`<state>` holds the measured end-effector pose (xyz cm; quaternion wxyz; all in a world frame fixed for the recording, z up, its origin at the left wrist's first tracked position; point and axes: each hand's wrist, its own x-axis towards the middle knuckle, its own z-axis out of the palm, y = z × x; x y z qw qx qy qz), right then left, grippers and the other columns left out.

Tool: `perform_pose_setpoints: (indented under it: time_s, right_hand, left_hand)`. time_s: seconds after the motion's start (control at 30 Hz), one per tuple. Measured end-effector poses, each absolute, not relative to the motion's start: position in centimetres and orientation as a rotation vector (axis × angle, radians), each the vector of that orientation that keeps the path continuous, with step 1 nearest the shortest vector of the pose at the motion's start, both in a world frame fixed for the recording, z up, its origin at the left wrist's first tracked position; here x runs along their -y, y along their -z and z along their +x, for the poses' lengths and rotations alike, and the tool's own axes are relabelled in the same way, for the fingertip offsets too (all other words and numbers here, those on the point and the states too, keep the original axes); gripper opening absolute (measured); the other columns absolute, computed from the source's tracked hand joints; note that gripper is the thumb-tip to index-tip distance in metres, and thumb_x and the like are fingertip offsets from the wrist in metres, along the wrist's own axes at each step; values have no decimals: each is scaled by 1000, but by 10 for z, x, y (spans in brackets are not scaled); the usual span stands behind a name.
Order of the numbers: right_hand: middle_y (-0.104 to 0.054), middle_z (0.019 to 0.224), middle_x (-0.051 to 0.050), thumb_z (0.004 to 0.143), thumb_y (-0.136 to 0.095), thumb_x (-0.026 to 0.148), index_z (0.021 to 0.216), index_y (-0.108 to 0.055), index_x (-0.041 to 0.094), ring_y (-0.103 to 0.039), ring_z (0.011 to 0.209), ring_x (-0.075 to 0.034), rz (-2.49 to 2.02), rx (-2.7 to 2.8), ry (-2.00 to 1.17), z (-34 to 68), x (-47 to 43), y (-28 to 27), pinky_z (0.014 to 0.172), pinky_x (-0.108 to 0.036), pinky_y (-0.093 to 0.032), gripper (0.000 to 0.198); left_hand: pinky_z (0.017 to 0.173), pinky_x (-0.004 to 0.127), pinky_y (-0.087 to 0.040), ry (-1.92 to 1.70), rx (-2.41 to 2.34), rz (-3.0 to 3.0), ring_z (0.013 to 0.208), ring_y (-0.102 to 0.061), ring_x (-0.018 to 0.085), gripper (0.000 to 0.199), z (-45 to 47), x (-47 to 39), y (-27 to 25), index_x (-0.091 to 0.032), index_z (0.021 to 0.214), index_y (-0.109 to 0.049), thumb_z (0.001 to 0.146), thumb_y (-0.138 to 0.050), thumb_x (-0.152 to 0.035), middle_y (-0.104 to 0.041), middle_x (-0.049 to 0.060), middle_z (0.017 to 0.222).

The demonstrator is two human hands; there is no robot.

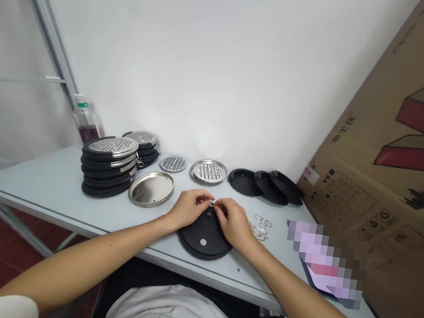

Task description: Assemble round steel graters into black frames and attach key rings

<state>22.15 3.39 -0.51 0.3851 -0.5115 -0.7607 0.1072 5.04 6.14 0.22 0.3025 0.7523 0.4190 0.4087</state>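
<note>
A round black case point(206, 235) with a pale round dot lies flat at the table's front edge. At its far edge is a small black tab point(209, 213). My left hand point(191, 206) and my right hand point(231, 219) meet there, fingertips pinched on a small shiny metal ring point(212, 205) by the tab, mostly covered by fingers. To the right of my right hand lies a loose scatter of metal rings point(261, 227). Left of my left hand rest shallow round metal lids point(152, 188).
Stacked black cases with perforated metal tops point(109, 165) stand at left, with a second stack point(142, 143) behind. Grater discs point(173, 163), a metal tray with a grater disc point(209, 172) and black round covers point(246, 181) line the back. A bottle point(86, 121) and large carton point(380, 205) flank the table.
</note>
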Motion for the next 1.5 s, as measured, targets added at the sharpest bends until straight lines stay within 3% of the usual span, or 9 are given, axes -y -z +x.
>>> perform_pose_setpoints:
  time_s: [0.23,0.57,1.27,1.5]
  right_hand:
    - [-71,79,-2,85,-59,18,86,-69,21,-65,73,-18,-1208,2020,-297,231,-49,-3,69,-29,-48,11]
    - [-73,92,-7,86,-52,15,93,-70,18,-65,81,-21,-1229,1889,-216,220,-48,11,76,-34,-49,20]
    - [-75,88,-7,83,-56,12,92,-77,22,-67,84,-22,-1254,1932,-241,222,-50,13,81,-35,-50,25]
    - [-75,89,-7,82,-55,9,93,-77,22,-67,83,-22,-1261,1934,-232,222,-49,12,81,-35,-50,28]
  left_hand:
    - [77,25,-53,-1065,-1089,2069,83,-71,17,13,43,-64,-12,-19,91,-75,82,-65,-18,-77,2,89]
    - [76,25,-53,-1193,-1215,2193,79,-70,15,17,46,-67,-4,-19,90,-75,83,-62,-11,-77,2,87]
    - [75,26,-52,-1134,-1272,2246,75,-68,16,19,40,-62,-2,-19,88,-76,79,-63,-9,-76,2,83]
    - [78,27,-53,-1088,-1216,2270,82,-69,17,20,35,-58,-2,-20,100,-75,83,-64,-17,-76,4,94]
